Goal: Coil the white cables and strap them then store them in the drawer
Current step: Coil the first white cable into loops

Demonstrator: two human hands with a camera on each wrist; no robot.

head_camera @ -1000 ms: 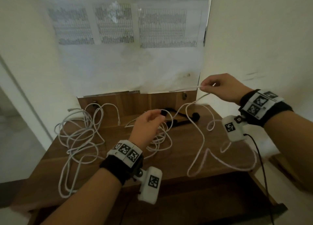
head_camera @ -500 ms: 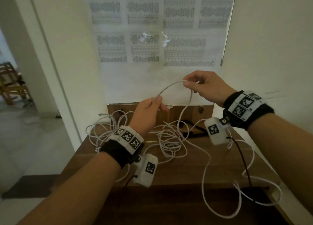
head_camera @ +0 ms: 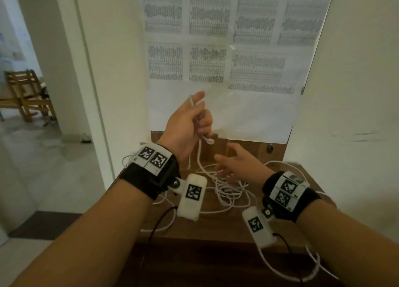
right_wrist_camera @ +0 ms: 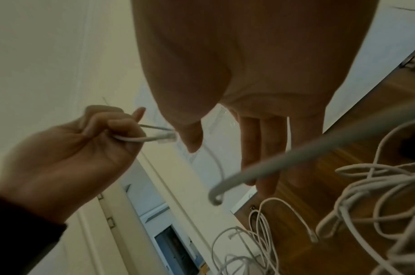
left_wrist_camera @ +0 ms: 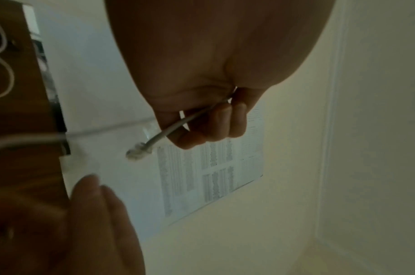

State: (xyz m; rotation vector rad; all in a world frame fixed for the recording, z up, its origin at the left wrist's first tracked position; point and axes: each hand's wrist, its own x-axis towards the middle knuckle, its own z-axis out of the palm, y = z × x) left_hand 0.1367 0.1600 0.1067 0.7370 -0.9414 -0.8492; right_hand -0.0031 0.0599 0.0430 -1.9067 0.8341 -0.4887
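Wooden desk (head_camera: pixel 226 236) against a white wall, printed sheets (head_camera: pixel 207 62) taped above it (print too small to read, no brand visible). Your left hand (head_camera: pixel 185 124) is clamped on one thin white cable (head_camera: pixel 199 155) just behind its clear plug (left_wrist_camera: pixel 137 153); your right hand (head_camera: pixel 235 164) hangs spread, holding nothing, over the tangled white cables (head_camera: pixel 228 189). Risk: pulling from here likely tightens knots or drags the slack hanging over the desk's front edge. No strap or drawer in view.
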